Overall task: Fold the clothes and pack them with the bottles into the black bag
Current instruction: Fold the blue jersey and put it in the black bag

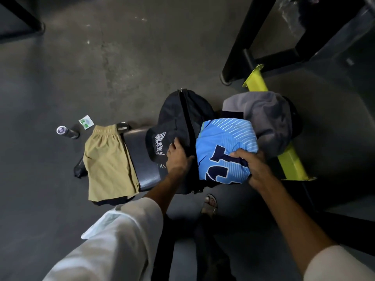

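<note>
The black bag stands on a dark bench seat, its zipper opening facing up. My left hand grips the bag's near edge by the opening. My right hand holds a folded blue jersey with dark lettering, pressed against the bag's right side. Grey clothing lies bunched behind the jersey. Folded tan shorts lie on the bench's left end, over a dark garment. A dark bottle with a purple cap lies on the floor at left. Another dark bottle peeks out behind the shorts.
A small green-and-white packet lies on the grey floor near the bottle. A yellow bench frame runs under the clothes at right. Black equipment legs stand at the back right. My sandalled foot is below the bag.
</note>
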### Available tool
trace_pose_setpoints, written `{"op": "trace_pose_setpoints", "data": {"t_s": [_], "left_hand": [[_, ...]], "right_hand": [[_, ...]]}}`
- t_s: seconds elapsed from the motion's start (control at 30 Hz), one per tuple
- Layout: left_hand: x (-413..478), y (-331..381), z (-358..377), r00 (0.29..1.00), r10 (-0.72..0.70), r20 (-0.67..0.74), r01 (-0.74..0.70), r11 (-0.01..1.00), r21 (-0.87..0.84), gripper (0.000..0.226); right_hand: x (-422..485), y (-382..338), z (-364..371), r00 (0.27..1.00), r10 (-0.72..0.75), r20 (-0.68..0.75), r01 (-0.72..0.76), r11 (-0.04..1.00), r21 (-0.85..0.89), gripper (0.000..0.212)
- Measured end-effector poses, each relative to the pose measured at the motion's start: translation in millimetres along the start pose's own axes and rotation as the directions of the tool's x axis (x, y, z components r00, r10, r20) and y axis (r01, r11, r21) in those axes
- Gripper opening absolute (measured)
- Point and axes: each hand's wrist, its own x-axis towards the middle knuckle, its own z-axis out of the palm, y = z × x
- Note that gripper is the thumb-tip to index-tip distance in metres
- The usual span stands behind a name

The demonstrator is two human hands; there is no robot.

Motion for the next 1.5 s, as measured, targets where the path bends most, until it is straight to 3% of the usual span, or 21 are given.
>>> {"op": "trace_pose_setpoints", "data": {"t_s": [0.13, 0.23, 0.4, 0.5, 0.6, 0.67, 0.8, 0.93, 1.03, 1.13, 1.2, 1.27, 1.3, 1.37, 1.4, 1.43, 1.5], "left_hand": [[-1, -13, -17, 0.995, -0.021, -0.098, 0.011, 0.995, -0.104, 0.065], [-8, -27, -31, 0.991, -0.015, -0.135, -0.025, 0.955, -0.295, 0.063], [-18, -40, -41, 0.988, 0.004, -0.156, -0.072, 0.899, -0.432, 0.069], [-18, -45, -41, 0.986, -0.010, -0.167, -0.069, 0.883, -0.465, 0.071], [-18, -52, -42, 0.986, -0.016, -0.166, -0.071, 0.860, -0.505, 0.072], [-18, -57, -44, 0.986, -0.012, -0.165, -0.080, 0.840, -0.537, 0.073], [-16, -66, -48, 0.981, -0.023, -0.194, -0.098, 0.803, -0.588, 0.072], [-11, -78, -49, 0.973, -0.022, -0.228, -0.112, 0.821, -0.559, 0.072], [-12, -83, -48, 0.981, 0.017, -0.192, -0.121, 0.827, -0.549, 0.073], [-11, -80, -47, 0.984, 0.040, -0.175, -0.131, 0.826, -0.548, 0.075], [-8, -82, -45, 0.986, 0.045, -0.158, -0.125, 0.831, -0.542, 0.076], [-6, -83, -43, 0.989, 0.061, -0.137, -0.126, 0.834, -0.537, 0.078], [-7, -82, -42, 0.989, 0.072, -0.131, -0.131, 0.837, -0.531, 0.078], [-9, -80, -41, 0.987, 0.089, -0.131, -0.144, 0.845, -0.515, 0.079], [-10, -79, -42, 0.986, 0.097, -0.134, -0.153, 0.848, -0.508, 0.079], [-10, -80, -41, 0.985, 0.106, -0.135, -0.160, 0.850, -0.502, 0.080], [-10, -82, -42, 0.984, 0.119, -0.133, -0.170, 0.847, -0.503, 0.080]], "right_hand": [[1, 3, 5, 0.999, -0.024, -0.027, 0.023, 0.998, -0.065, 0.022], [4, 2, 22, 0.999, -0.028, 0.017, 0.030, 0.994, -0.104, 0.026], [18, 7, 80, 0.995, -0.073, 0.074, 0.088, 0.968, -0.234, 0.031], [29, 25, 118, 0.984, -0.161, 0.076, 0.178, 0.865, -0.469, 0.057], [39, 51, 144, 0.982, -0.173, 0.070, 0.176, 0.735, -0.655, 0.056], [46, 63, 155, 0.992, -0.114, 0.049, 0.118, 0.741, -0.661, 0.054], [68, 84, 160, 0.983, 0.145, -0.111, -0.174, 0.930, -0.324, 0.038], [85, 97, 152, 0.920, 0.340, -0.198, -0.385, 0.881, -0.276, 0.007], [97, 114, 147, 0.926, 0.350, -0.143, -0.374, 0.800, -0.470, 0.031], [107, 125, 146, 0.969, 0.166, -0.183, -0.247, 0.642, -0.725, 0.058], [104, 126, 148, 0.992, -0.009, -0.125, -0.112, 0.392, -0.913, 0.072], [94, 124, 153, 0.988, -0.139, 0.072, 0.071, -0.010, -0.997, 0.084], [87, 124, 158, 0.971, -0.158, 0.181, 0.157, -0.151, -0.976, 0.080], [78, 126, 167, 0.938, -0.091, 0.334, 0.290, -0.318, -0.902, 0.061], [75, 129, 167, 0.941, -0.046, 0.335, 0.305, -0.310, -0.900, 0.053], [76, 129, 166, 0.947, 0.014, 0.320, 0.314, -0.238, -0.919, 0.049], [78, 130, 158, 0.940, 0.130, 0.316, 0.322, -0.027, -0.946, 0.046]]}}
